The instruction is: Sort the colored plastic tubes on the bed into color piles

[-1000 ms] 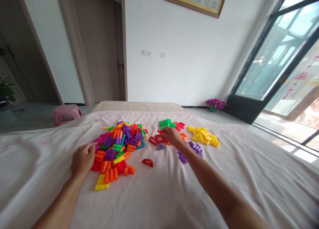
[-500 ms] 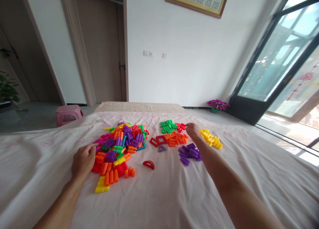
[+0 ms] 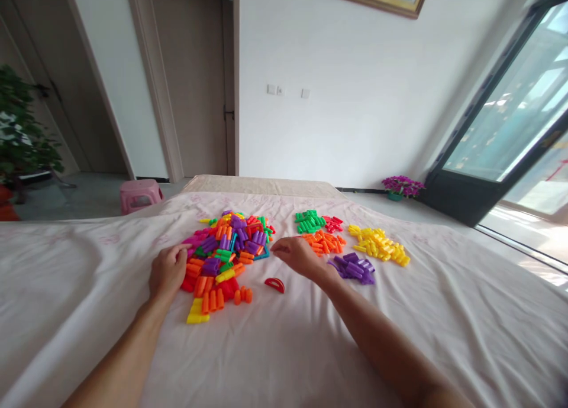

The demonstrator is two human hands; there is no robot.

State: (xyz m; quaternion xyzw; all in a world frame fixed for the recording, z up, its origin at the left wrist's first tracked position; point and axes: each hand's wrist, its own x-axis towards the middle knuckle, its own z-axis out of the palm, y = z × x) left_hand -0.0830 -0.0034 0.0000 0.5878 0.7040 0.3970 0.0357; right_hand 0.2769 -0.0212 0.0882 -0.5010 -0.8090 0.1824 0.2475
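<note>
My left hand [image 3: 167,272] rests at the left side of a mixed pile of colourful plastic building pieces [image 3: 222,251]. Its fingers are curled in against magenta pieces [image 3: 195,240]; whatever they grip is hidden. Between that pile and the sorted heaps hovers my right hand [image 3: 299,255], fingertips pointing left, loosely bent, nothing visible in them. Beyond it lie heaps of green [image 3: 310,221], red [image 3: 332,224] and orange pieces [image 3: 326,242]. Purple pieces [image 3: 354,268] sit beside my right wrist, yellow ones [image 3: 379,244] farther right. A red half-round piece [image 3: 275,285] lies nearer me.
A pale, wrinkled cloth [image 3: 248,360] covers the surface under everything. Past it, a pink stool [image 3: 140,196] stands on the floor at left, with a leafy plant [image 3: 26,127] farther left. Magenta flowers [image 3: 403,186] stand near the glass door [image 3: 510,130].
My right hand has come left and nearer from the red pieces, now covering the red and purple frame shapes. My left hand stays at the pile's edge. The whole view has shifted slightly.
</note>
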